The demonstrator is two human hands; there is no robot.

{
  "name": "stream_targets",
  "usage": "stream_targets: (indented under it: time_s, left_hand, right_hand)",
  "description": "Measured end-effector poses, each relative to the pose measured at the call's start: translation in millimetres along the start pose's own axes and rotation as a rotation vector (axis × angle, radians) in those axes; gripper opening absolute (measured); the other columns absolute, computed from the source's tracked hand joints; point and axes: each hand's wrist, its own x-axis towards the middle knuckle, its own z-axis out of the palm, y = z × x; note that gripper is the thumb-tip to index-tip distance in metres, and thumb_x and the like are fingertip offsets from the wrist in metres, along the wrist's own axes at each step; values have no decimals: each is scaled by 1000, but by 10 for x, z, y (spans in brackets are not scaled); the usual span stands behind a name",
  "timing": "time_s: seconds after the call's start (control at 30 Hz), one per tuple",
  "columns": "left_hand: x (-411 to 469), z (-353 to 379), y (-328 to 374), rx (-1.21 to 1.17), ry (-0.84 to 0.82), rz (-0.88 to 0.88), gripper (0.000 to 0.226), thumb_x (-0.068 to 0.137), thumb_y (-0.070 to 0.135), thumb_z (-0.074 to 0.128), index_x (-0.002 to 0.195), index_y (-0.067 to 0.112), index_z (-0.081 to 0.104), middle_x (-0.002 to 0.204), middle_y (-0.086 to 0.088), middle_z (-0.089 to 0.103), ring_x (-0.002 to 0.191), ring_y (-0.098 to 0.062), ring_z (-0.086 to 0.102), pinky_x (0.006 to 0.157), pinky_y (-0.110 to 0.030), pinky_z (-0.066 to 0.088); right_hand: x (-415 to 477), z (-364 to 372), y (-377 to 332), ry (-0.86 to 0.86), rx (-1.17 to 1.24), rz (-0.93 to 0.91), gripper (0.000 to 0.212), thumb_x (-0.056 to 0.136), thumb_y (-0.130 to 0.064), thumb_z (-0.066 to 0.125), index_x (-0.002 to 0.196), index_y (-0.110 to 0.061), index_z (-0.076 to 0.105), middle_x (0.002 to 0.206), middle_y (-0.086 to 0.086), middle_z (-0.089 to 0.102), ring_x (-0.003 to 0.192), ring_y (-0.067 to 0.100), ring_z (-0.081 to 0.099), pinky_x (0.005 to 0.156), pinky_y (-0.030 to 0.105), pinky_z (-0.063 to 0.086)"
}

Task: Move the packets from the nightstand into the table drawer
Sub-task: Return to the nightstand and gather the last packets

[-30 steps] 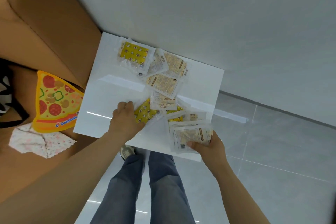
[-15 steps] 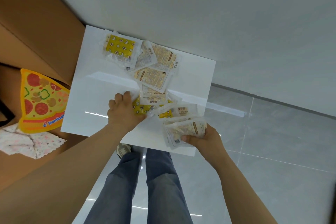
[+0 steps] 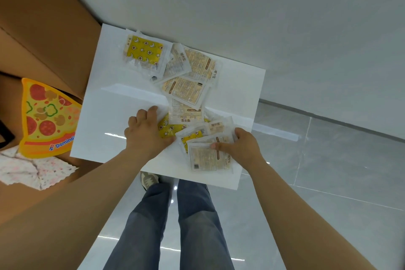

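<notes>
**Gathering step: packets not yet off the nightstand**

My right fingers [image 3: 218,146] are pinched on the near stack [image 3: 208,158]: thumb on top, the rest under or behind the far edge, so I can't see them all. It's clear-wrapped packets, maybe two or three; can't count them. The stack lies at the front right of the nightstand [image 3: 105,85], near its front edge.

Left fingers [image 3: 143,116] are curled narrow, knuckles up, pressing at the edge of a yellow packet [image 3: 167,129] mid-top. Whether they've actually nipped it or are just pushing it, I can't tell; the tips are hidden under the hand. Left hand [image 3: 145,133] and right hand [image 3: 245,149] sit close, w/ overlapping packets between them.

Further out, a loose trail of packets runs toward the wall: a pale one [image 3: 185,113] just beyond the yellow, a tan one [image 3: 186,92] overlapping it, two more by the wall side, and a 2nd yellow one [image 3: 143,52] at the far left corner of the pile. Left of the nightstand there's a pizza-slice cushion [image 3: 47,118].

Judgement: still collecting; nothing moved yet, and the drawer isn't in view. Next move, I reckon: sweep the yellow packet rightwards into the stack, firm up the pinch, then either reach for the far ones or lift and go find the drawer. Film looks slick, so the stack could fan out if gripped loosely.
</notes>
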Motion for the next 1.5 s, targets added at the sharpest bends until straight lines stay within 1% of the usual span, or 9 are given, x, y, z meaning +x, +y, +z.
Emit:
stream_targets:
  time_s: [0.2,0.43,0.53,0.7,0.83,0.97,1.1,1.33,1.5]
  left_hand:
    - [8,4,-16,11,-13,0,98,67,56,74,144,21,25,134,-11,38,120,-33,40,94,-48,41]
    - [13,3,-8,-25,12,-5,95,64,61,74,138,20,31,132,-11,42,119,-33,43,93,-48,41]
    - [13,14,22,-23,24,-20,92,60,63,76,130,19,37,126,-10,44,114,-32,45,91,-46,41]
    - [15,32,69,8,27,-43,91,58,65,76,126,17,39,123,-10,44,112,-30,45,89,-43,40]
    - [-18,70,123,34,30,-67,101,51,74,72,123,13,38,121,-10,42,110,-29,43,89,-41,39]
    - [-85,173,267,61,87,-121,114,41,80,71,125,13,32,119,-10,38,108,-28,41,89,-41,39]
    - [-94,264,392,2,151,-115,111,43,73,76,125,12,34,119,-11,39,105,-28,41,86,-39,40]
    - [-55,320,512,-354,128,-60,89,58,39,87,126,9,38,118,-11,47,106,-27,49,84,-35,44]
    - [0,262,533,-479,41,-137,65,64,30,86,112,11,45,111,-7,59,99,-25,59,72,-31,47]
  right_hand:
    - [-42,122,16,-18,88,-62,34,78,-22,77,104,-20,55,103,-4,65,90,20,66,72,28,56]
    - [-236,-61,15,154,301,-145,4,89,-16,65,92,-14,67,86,-4,71,68,5,69,59,16,55]
    - [-288,-153,20,208,382,-148,5,90,-11,63,90,-15,66,82,-8,69,62,-1,67,53,10,51]
    - [-329,-251,62,283,551,-83,9,91,-13,61,99,-11,66,86,-2,69,72,8,66,55,12,51]
    - [-337,-316,100,325,575,-59,10,91,-13,61,100,-12,66,88,-1,69,76,11,66,58,15,52]
    - [-338,-322,113,345,550,-51,9,91,-12,61,99,-10,65,86,-5,68,74,8,65,53,9,50]
    - [-326,-308,151,361,557,-39,12,91,-12,61,101,-8,65,86,-4,68,73,8,65,53,9,51]
    - [-335,-300,227,370,567,-2,12,91,-12,61,102,-7,64,87,-3,68,74,8,64,53,11,50]
    - [-349,-311,264,365,580,10,12,91,-11,61,101,-6,64,88,-1,68,73,9,65,53,11,50]
